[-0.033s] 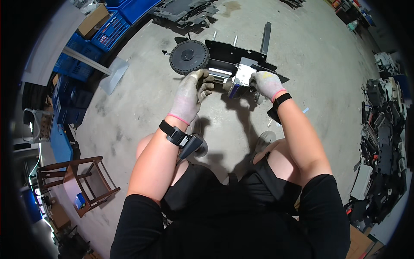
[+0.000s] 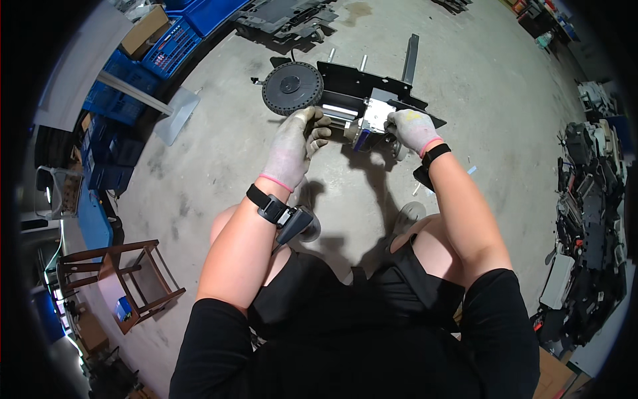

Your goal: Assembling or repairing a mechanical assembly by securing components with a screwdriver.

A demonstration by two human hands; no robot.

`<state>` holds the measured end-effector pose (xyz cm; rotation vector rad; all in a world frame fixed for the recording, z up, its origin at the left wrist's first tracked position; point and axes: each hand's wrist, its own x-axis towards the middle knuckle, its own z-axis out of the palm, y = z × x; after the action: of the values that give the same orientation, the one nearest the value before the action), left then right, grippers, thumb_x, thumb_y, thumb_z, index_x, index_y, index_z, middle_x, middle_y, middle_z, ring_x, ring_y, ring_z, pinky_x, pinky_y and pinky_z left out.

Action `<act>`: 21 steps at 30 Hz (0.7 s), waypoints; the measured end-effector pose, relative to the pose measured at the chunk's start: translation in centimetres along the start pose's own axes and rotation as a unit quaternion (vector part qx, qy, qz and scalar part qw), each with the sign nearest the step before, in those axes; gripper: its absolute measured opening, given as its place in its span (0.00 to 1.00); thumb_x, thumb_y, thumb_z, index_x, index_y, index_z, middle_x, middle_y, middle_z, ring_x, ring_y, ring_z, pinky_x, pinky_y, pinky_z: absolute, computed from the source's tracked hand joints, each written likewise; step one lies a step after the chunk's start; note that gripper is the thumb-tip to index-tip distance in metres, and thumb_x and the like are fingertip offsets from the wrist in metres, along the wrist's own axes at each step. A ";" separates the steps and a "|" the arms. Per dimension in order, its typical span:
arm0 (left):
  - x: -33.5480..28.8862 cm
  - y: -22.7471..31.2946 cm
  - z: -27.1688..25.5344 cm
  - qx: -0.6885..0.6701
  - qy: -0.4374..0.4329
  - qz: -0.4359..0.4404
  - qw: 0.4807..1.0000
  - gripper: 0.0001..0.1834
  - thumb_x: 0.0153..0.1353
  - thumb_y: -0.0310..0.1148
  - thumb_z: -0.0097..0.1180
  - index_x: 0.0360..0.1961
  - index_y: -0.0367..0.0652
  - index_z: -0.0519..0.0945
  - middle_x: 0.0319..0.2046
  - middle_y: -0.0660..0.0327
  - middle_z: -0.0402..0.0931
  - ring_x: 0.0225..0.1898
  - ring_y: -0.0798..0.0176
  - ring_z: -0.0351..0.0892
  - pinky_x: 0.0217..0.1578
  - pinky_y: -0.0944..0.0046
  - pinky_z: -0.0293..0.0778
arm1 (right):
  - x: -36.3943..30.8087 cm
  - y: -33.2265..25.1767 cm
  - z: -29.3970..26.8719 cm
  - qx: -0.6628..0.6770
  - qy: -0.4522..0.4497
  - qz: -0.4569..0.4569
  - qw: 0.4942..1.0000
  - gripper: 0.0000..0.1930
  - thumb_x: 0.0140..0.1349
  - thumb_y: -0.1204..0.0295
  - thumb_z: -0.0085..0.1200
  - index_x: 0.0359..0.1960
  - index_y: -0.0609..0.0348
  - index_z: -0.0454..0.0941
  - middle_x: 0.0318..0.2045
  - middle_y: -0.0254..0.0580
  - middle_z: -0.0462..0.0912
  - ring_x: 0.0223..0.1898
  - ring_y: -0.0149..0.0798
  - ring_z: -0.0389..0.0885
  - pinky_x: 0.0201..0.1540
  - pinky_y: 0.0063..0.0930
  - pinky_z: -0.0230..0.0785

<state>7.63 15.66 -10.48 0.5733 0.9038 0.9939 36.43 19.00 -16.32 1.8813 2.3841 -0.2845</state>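
A black chassis part [image 2: 339, 73] with a dark wheel [image 2: 290, 84] on its left stands on the floor in front of me. A silver metal box [image 2: 379, 114] is fixed near its right end. My left hand [image 2: 296, 143], in a pale work glove with dirty fingertips, is at the wheel's lower edge. Its fingers are loosely bent and apart, with nothing seen between them. My right hand [image 2: 413, 129], gloved too, is closed at the right side of the metal box. Whatever its fingertips pinch is hidden.
Blue crates [image 2: 171, 50] and a cardboard box [image 2: 143, 33] stand at far left, beside a post with a flat base [image 2: 177, 118]. A brown wooden stool [image 2: 143, 286] lies at left. Piled dark parts [image 2: 585, 219] line the right side. More black panels [image 2: 286, 23] lie beyond the chassis.
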 end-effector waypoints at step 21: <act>0.0 0.0 0.9 0.000 0.002 -0.017 1.000 0.14 0.73 0.42 0.45 0.42 0.43 0.75 0.35 0.64 0.77 0.32 0.71 0.77 0.34 0.72 0.75 | -0.4 -1.2 0.8 0.010 0.093 0.012 0.996 0.10 0.63 0.64 0.52 0.34 0.51 0.86 0.39 0.42 0.84 0.46 0.47 0.81 0.48 0.40 0.76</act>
<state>8.43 15.62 -9.98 0.5544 0.9151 0.9636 35.32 18.20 -16.92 2.0268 2.4801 -0.1382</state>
